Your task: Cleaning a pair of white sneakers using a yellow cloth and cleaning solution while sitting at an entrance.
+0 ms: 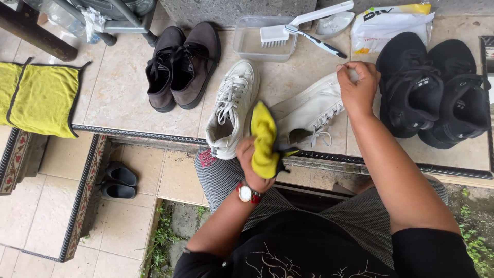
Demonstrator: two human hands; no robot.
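Observation:
My left hand [250,163], with a red watch on the wrist, grips a bunched yellow cloth [264,140] just in front of two white sneakers. One white sneaker [234,107] stands upright on the tiled ledge. The other white sneaker [309,111] lies tipped on its side. My right hand [356,88] is closed on its toe end, holding it.
A brown pair of shoes [181,66] stands at the left and a black pair [434,87] at the right. Behind are a clear tub [251,45] with a white brush [293,27], a toothbrush [317,42] and a white packet [385,25]. A yellow towel [38,98] lies far left; black sandals [119,180] sit below.

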